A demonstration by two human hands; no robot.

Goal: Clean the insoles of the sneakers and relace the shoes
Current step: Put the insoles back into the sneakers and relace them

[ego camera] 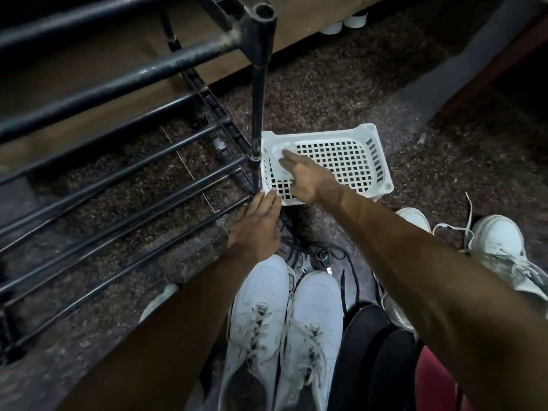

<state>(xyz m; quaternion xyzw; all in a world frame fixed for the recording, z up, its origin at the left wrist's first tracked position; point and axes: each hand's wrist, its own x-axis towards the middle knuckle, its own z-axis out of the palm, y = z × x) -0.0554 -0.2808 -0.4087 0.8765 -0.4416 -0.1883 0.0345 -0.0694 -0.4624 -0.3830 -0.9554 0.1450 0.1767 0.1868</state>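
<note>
Right hand reaching into basket, fingers straight (blurred); left hand flat, touching basket's near-left corner; laced sneakers near.

Both your forearms are bare and extended forward and down, converging toward the centre of view. Your left hand lies palm-down, back of the hand up, fingers straight and held together, fingertips pointing away from you. Your right arm crosses in from the lower right at a diagonal, wrist straight. Your right hand reaches further ahead than the left, palm-down, fingers extended and slightly spread; its fingertip detail is motion-blurred. The two hands sit near each other, apart.
</note>
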